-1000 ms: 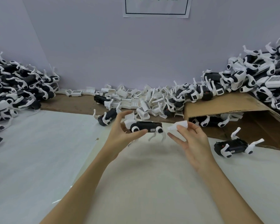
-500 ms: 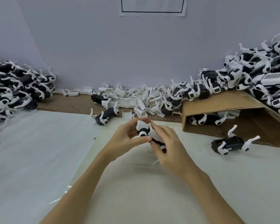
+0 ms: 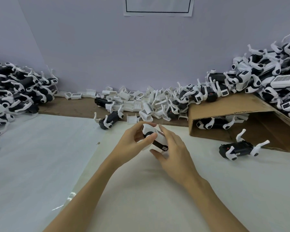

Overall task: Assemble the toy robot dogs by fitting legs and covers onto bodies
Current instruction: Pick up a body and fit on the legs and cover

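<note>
White plastic cover on a black dog body [image 3: 155,137], held above the pale sheet [image 3: 141,190].

Left hand [image 3: 132,142] grips the rounded front end, thumb curled across it; right hand [image 3: 172,150] clasps the smooth boxy cover from the side.

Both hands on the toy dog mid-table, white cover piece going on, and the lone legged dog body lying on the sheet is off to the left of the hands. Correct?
One slip: in the head view the lone legged dog body lies right of the hands, before the cardboard box. The rest holds: left hand and right hand both grip the toy dog, white cover on it.
</note>
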Tool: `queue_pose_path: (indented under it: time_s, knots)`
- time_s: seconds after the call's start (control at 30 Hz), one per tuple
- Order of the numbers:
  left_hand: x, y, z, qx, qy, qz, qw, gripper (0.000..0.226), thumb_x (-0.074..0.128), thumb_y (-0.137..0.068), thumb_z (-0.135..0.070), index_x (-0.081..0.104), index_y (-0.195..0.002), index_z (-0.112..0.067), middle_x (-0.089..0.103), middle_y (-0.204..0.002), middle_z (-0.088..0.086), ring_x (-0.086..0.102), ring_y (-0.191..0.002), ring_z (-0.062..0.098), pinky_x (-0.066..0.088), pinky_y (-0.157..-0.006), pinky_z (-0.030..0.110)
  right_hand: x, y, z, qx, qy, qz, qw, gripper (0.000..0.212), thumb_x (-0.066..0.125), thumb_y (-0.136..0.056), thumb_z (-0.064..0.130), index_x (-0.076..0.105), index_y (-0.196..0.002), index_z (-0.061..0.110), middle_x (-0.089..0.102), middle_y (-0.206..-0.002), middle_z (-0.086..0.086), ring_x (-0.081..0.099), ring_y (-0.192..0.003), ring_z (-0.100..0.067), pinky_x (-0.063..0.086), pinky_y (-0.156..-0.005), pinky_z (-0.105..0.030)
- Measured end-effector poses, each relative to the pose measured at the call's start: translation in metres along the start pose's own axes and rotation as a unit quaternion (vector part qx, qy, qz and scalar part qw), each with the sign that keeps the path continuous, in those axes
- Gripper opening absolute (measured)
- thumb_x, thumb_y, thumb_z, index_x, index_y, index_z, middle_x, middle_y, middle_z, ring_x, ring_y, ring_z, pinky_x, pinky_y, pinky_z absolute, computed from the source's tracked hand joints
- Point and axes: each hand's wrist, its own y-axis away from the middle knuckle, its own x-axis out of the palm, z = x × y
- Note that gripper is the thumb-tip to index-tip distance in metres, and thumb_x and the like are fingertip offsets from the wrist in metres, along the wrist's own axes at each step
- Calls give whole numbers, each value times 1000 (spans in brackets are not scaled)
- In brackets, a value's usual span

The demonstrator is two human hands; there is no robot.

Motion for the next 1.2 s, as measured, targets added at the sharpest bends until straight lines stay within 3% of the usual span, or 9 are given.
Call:
queue_pose_path:
  time_s: [0.2, 0.27, 0.37, 0.47, 0.6, 0.7, 0.77, 1.0, 1.2]
  knots:
    - [3, 1, 3, 33, -104, 11, 994, 50, 66, -93, -59, 61, -139, -39, 63, -137, -16, 62, -127, 8, 47, -105, 19, -1, 1, -1, 16, 57, -37, 998, 51, 72, -98, 23, 56, -146, 18, 68, -134, 2, 62, -107, -29, 48, -91, -36]
    - [3, 1, 5, 25, -174, -23, 984, 54, 58, -90, -72, 59, -137, -45, 58, -130, -15, 60, -117, 4, 46, -100, 18, -1, 0, 0, 1, 87, -64, 994, 51, 79, -91, 14, 61, -139, 12, 71, -126, -3, 66, -101, -31, 52, -88, -39]
    - [6, 2, 5, 10, -193, -54, 980, 48, 52, -89, -78, 62, -121, -44, 67, -102, -17, 61, -90, 7, 47, -79, 16, -1, 0, 2, -20, 122, -59, 991, 60, 85, -83, 10, 62, -138, 14, 69, -119, -2, 65, -101, -30, 52, -90, -41]
    - [10, 0, 4, -30, -99, -48, 994, 29, 67, -97, -61, 68, -112, -36, 74, -85, -15, 64, -75, 2, 46, -68, 13, -4, 0, 3, -33, 79, -12, 996, 57, 82, -89, 23, 58, -141, 17, 63, -122, 3, 59, -112, -22, 45, -98, -37]
    - [-3, 0, -2, -45, -70, -20, 996, 28, 75, -99, -41, 68, -127, -42, 74, -107, -13, 66, -89, 3, 51, -81, 23, -19, -3, 3, -6, -93, 42, 995, 45, 61, -103, 43, 54, -144, 28, 57, -125, 24, 49, -124, -3, 41, -102, -21]
    - [-12, 3, -4, 21, -101, 32, 994, 46, 76, -101, -24, 60, -142, -38, 65, -135, -18, 61, -126, 7, 49, -102, 20, -30, -3, -5, -3, -73, 58, 996, 31, 59, -105, 33, 62, -136, 29, 58, -110, 35, 51, -114, -2, 43, -93, -20]
    - [-11, 3, -2, 43, -136, 53, 988, 49, 77, -100, -24, 59, -144, -37, 63, -140, -17, 57, -134, 10, 44, -108, 19, -32, -2, -9, 2, -59, 73, 996, 24, 66, -101, 29, 69, -126, 28, 59, -97, 36, 51, -105, -1, 41, -86, -17]
    - [-12, -1, 2, 85, -149, 31, 985, 44, 84, -93, -18, 69, -135, -24, 72, -130, -14, 64, -129, 15, 48, -109, 30, -31, -6, -8, -2, -7, 32, 999, 20, 70, -98, 32, 70, -118, 27, 64, -107, 14, 52, -106, -11, 43, -93, -30]
    - [-11, -2, 6, 69, -132, 11, 989, 43, 83, -94, -23, 70, -135, -27, 71, -130, -17, 64, -127, 11, 50, -109, 32, -25, -2, -6, -18, 12, 32, 999, 40, 77, -90, 49, 64, -121, 29, 61, -106, 22, 48, -101, -3, 35, -97, -28]
